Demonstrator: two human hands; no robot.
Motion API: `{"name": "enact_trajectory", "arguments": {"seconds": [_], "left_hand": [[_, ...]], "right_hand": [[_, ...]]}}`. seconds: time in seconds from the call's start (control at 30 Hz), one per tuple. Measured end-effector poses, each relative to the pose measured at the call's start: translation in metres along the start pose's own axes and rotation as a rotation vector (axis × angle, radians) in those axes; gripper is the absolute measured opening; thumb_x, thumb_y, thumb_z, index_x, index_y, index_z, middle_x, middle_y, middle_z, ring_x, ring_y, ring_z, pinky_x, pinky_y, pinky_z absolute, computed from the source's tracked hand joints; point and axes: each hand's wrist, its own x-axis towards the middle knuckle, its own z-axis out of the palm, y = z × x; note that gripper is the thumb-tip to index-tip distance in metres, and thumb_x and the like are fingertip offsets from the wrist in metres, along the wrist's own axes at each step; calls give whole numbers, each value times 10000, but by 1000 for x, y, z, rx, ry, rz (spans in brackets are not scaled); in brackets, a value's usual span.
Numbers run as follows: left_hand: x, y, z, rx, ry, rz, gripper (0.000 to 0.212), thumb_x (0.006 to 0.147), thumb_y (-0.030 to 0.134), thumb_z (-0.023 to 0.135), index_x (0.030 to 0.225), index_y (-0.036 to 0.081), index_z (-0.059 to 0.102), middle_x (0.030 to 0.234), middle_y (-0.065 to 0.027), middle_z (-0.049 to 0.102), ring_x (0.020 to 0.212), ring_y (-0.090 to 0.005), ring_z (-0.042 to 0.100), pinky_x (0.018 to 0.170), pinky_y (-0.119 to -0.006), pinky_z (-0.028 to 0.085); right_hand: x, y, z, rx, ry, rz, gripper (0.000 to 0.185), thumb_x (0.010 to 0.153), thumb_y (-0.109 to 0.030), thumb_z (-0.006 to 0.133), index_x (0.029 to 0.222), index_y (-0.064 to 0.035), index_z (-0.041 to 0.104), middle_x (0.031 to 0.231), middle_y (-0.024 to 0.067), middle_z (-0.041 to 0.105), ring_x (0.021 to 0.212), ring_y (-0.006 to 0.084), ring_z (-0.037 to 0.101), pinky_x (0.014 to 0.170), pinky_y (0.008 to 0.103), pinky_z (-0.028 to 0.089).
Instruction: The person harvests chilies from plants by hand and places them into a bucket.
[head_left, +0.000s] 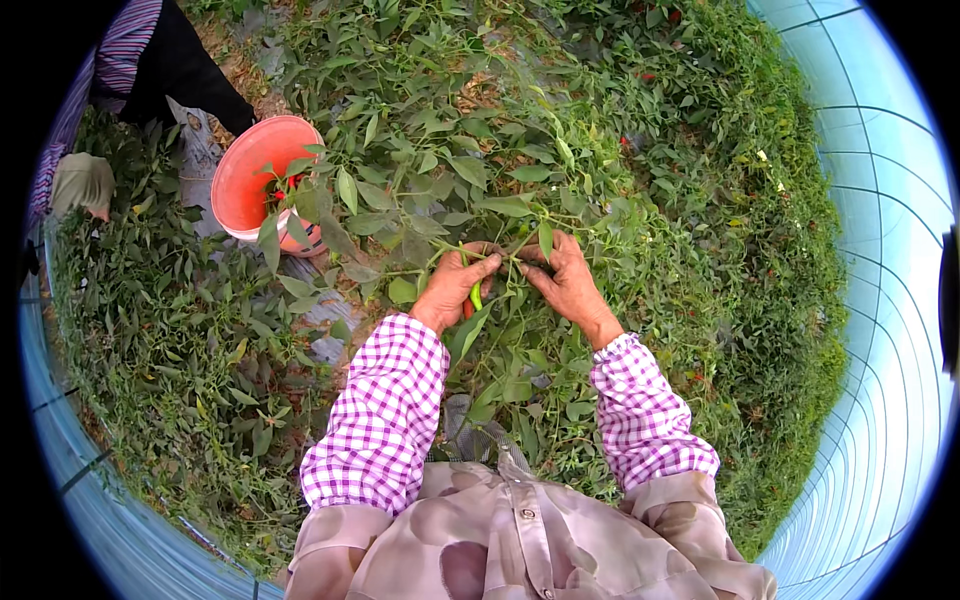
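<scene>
Both hands are among the stems of a chili pepper plant (427, 217) in front of me. My left hand (456, 285) has its thumb and fingers closed on a green stem at a fork. Just below its fingers show a green chili pepper (476, 296) and a red chili pepper (468, 308); whether they are held or hang from the plant I cannot tell. My right hand (561, 277) is close beside it on the right, its thumb and fingertips at the same branch, partly behind a leaf. Checked sleeve covers reach both wrists.
A pink bucket (268, 176) with some red chilies stands at upper left on plastic mulch (196, 161). Beyond it, at the left edge, is another person (127, 67) in striped clothing. Dense pepper plants spread on both sides; the greenhouse's film wall (885, 225) curves along the right.
</scene>
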Motion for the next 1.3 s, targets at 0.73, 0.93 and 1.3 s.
{"name": "enact_trajectory", "arguments": {"seconds": [0.73, 0.93, 1.3], "left_hand": [[-6, 16, 28, 162, 13, -9, 206, 845, 146, 628, 1009, 27, 593, 830, -13, 585, 598, -77, 480, 520, -231, 402], [-20, 25, 28, 195, 86, -13, 191, 846, 104, 619, 1001, -5, 597, 788, -23, 594, 540, -70, 463, 480, -213, 392], [-23, 9, 16, 231, -6, -22, 173, 851, 158, 625, 977, 41, 607, 722, 16, 556, 570, -69, 444, 494, -231, 351]], "right_hand": [[1, -121, -87, -605, 322, -155, 203, 765, -33, 566, 946, 1, 481, 854, 158, 541, 738, 318, 554, 648, 386, 456], [34, -106, -142, -167, 320, -48, 176, 821, -103, 550, 963, -3, 516, 816, 173, 565, 760, 339, 565, 665, 400, 448], [56, -44, -106, -425, -492, -146, 287, 716, -89, 627, 998, -137, 647, 1145, 91, 509, 1022, 289, 540, 832, 380, 465]]}}
